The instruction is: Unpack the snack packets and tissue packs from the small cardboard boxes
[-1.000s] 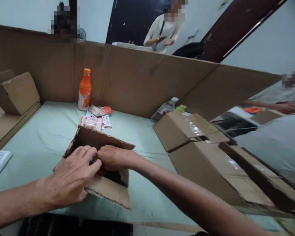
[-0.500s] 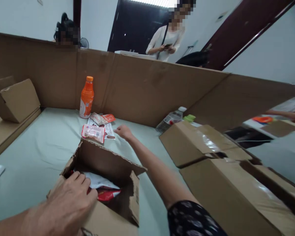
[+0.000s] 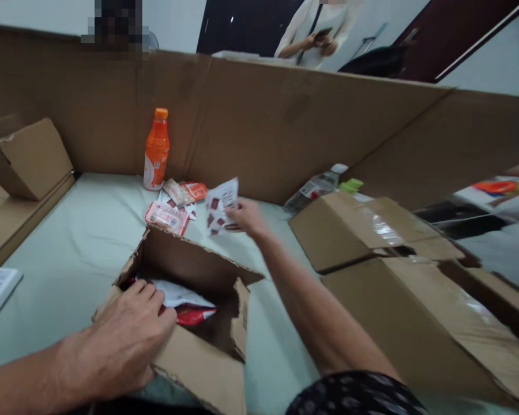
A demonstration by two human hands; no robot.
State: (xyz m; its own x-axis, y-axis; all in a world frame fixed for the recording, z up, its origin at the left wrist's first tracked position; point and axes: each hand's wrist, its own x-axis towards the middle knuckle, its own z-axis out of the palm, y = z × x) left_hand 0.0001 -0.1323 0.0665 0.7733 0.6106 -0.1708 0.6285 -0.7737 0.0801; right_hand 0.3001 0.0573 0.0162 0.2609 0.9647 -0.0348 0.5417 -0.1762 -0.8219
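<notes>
A cardboard wall [image 3: 285, 127] runs round the table [image 3: 69, 248], with taped boxes [image 3: 372, 242] at the right and an open box [image 3: 190, 265] near the front, wrappers [image 3: 185, 305] lying inside it. The left hand [image 3: 121, 340] lies on the box, fingers curled over its near rim. The right hand [image 3: 246, 216] is stretched out beyond the box, pinching a white packet [image 3: 219, 206] held clear of the table, just beside the pile [image 3: 168, 213] in front of the bottle [image 3: 156, 151].
</notes>
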